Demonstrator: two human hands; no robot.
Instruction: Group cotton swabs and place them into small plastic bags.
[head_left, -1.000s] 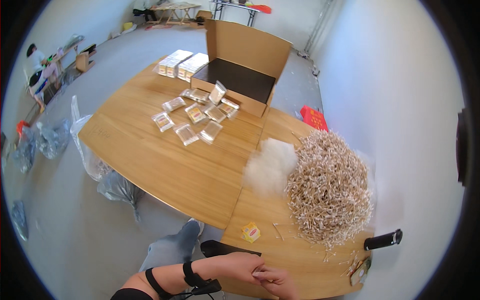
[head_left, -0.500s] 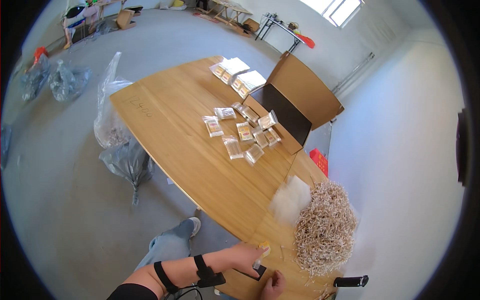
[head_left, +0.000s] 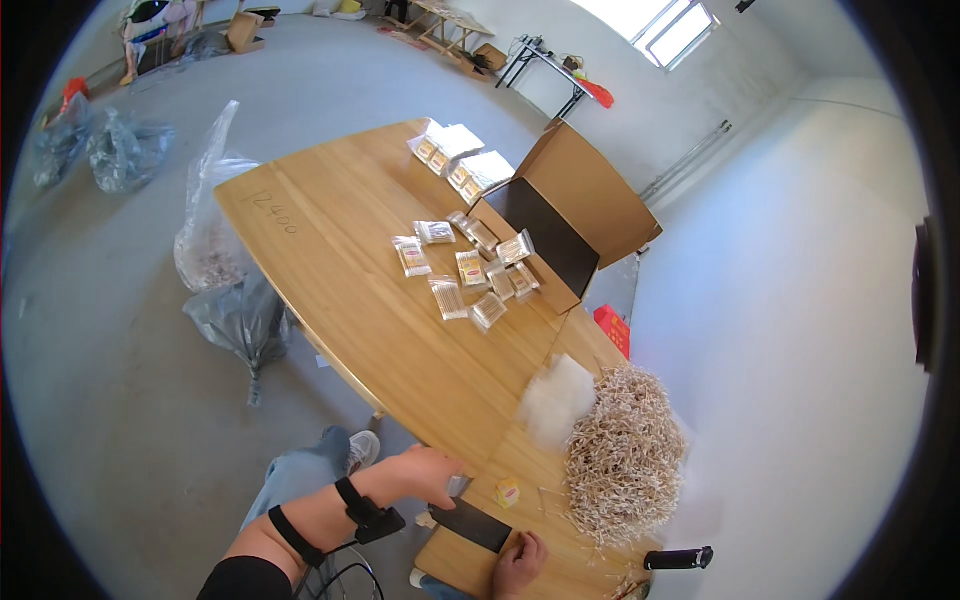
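My left hand is at the table's near edge, thumb and fingers closed on a small clear plastic bag. Just under it lies a flat black rectangular plate. My right hand rests beside the plate's right end with curled fingers; whether anything is in them is hidden. Between the plate and a big heap of cotton swabs sits a small yellow-and-white card. A whitish, translucent stack of what look like plastic bags lies against the heap.
Several filled swab packets lie mid-table before an open cardboard box. More packets sit at the far edge. A black cylinder stands at the right. Stuffed plastic bags are on the floor at left.
My left hand has moved left, off the yellow card, with the clear bag in it. The card and more of the black plate are now uncovered. The whole view has shifted slightly.
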